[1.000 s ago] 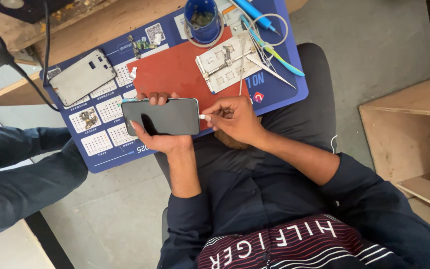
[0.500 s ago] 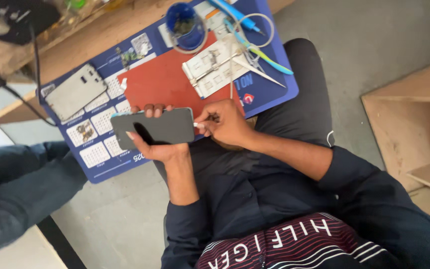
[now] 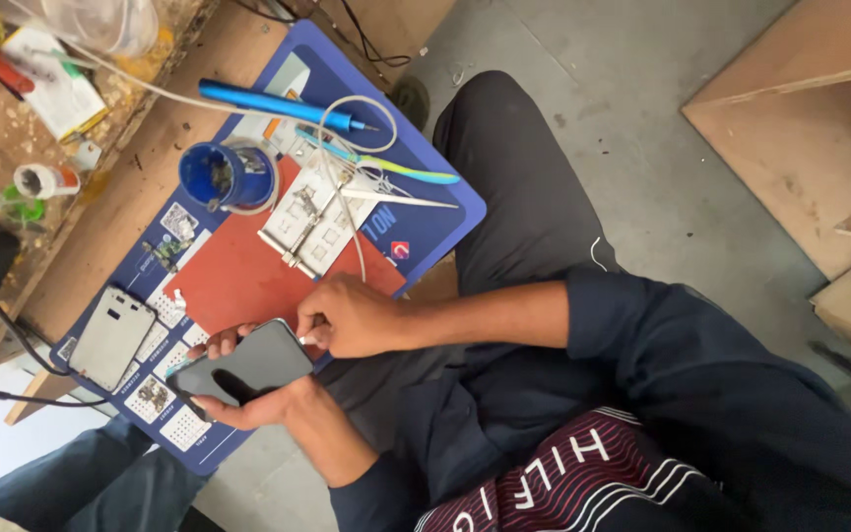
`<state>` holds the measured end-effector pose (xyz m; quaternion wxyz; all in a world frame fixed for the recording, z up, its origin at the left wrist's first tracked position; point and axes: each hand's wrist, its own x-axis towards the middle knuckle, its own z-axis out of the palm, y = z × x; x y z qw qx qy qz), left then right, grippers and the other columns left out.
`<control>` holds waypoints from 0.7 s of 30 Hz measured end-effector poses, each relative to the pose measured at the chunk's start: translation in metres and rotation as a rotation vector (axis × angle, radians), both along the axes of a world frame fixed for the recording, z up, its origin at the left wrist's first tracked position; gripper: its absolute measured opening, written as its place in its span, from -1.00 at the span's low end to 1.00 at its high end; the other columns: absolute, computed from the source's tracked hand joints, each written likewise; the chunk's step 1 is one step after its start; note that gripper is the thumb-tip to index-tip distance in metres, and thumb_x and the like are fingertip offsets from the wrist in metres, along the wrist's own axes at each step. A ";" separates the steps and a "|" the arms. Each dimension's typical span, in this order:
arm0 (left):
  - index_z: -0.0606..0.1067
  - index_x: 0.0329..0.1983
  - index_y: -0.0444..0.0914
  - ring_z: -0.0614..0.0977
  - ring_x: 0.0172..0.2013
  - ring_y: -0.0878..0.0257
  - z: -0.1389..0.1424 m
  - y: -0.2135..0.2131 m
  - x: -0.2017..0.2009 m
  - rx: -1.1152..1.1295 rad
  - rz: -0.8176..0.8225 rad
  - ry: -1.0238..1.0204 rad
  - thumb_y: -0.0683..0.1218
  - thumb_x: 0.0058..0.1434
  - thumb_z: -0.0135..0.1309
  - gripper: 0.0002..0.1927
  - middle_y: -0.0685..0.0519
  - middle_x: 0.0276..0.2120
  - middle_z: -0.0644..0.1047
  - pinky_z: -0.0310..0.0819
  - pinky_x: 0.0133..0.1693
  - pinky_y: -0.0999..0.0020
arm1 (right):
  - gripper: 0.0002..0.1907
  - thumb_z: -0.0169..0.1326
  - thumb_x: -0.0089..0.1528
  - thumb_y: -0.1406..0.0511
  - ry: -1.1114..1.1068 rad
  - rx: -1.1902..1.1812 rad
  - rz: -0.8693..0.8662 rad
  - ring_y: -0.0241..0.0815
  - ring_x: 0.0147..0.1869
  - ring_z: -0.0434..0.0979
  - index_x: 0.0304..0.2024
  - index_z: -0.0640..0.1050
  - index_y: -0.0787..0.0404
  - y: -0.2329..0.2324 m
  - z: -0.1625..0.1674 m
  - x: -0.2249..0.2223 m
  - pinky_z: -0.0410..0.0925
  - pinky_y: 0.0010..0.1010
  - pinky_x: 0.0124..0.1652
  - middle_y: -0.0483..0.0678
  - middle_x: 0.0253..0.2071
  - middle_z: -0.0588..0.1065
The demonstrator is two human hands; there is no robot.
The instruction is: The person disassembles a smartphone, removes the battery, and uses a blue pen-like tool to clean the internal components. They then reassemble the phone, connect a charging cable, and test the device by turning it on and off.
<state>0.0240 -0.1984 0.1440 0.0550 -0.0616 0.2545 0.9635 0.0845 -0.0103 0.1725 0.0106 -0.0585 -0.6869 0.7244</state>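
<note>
At the far left of your blue mat, a pale phone back cover lies flat. Just right of it, your left hand cradles the dark smartphone from below, fingers wrapped round its long edges, above the mat's near edge. Your right hand is pinched narrow at the phone's upper corner. The phone looks stiff, smooth and probably slippery, with fragile glass; hold it by the side edges, not the face. Farther up sit a blue cup and tweezers.

left hand cradles dark phone | right hand pinches its upper edge | blue mat beneath
</note>
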 end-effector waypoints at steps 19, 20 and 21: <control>0.31 0.30 -0.13 0.53 0.04 0.30 -0.007 -0.039 -0.019 0.107 -0.138 -0.025 0.17 0.36 0.06 -0.47 0.12 0.01 0.49 0.38 0.29 0.11 | -0.64 0.15 0.22 0.39 0.502 0.409 -0.069 0.00 0.11 0.66 0.09 0.58 0.25 0.067 0.071 0.045 0.52 -0.25 0.01 0.00 0.11 0.54; 0.31 0.29 -0.15 0.53 0.04 0.28 -0.012 -0.043 -0.019 0.111 -0.141 -0.032 0.17 0.36 0.06 -0.46 0.10 0.00 0.48 0.38 0.32 0.08 | -0.69 0.15 0.27 0.40 0.586 0.430 -0.093 -0.02 0.09 0.67 0.08 0.57 0.23 0.094 0.069 0.048 0.53 -0.25 0.00 -0.02 0.11 0.56; 0.31 0.28 -0.17 0.52 0.04 0.27 -0.017 -0.048 -0.019 0.114 -0.145 -0.038 0.16 0.35 0.07 -0.46 0.09 -0.02 0.47 0.38 0.35 0.06 | -0.67 0.14 0.21 0.40 0.549 0.524 -0.186 0.00 -0.02 0.66 0.05 0.59 0.26 0.123 0.062 0.048 0.51 -0.24 -0.11 0.03 0.03 0.58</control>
